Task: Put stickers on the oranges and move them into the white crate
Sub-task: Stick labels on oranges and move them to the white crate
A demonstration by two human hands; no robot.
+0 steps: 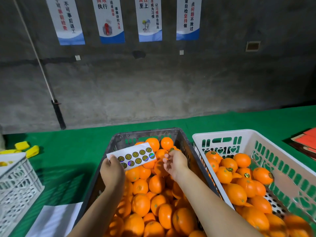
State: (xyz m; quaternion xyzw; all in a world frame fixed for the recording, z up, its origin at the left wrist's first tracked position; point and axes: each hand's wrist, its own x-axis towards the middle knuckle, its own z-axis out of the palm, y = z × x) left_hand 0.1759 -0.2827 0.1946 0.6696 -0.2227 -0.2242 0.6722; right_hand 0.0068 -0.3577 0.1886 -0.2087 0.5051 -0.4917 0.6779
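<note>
Oranges (145, 205) heaped unlabelled in the dark crate (147, 132) at centre; labelled ones already lie in the white crate (220, 133) touching it on the right. Going left to right: another white crate (17, 183) at the far left on the green table (71, 161), yellow items (27, 149) behind it. Left hand (112, 171) pinches the corner of the sticker sheet (132, 156), thumb on top, holding it flat over the fruit, probably so stickers peel within easy reach. Right hand (175, 162) hovers just beside the sheet's far end, fingers loosely curled and blurred; whether a sticker sits on a fingertip, cannot tell. Red folders (306, 141) far right.
</note>
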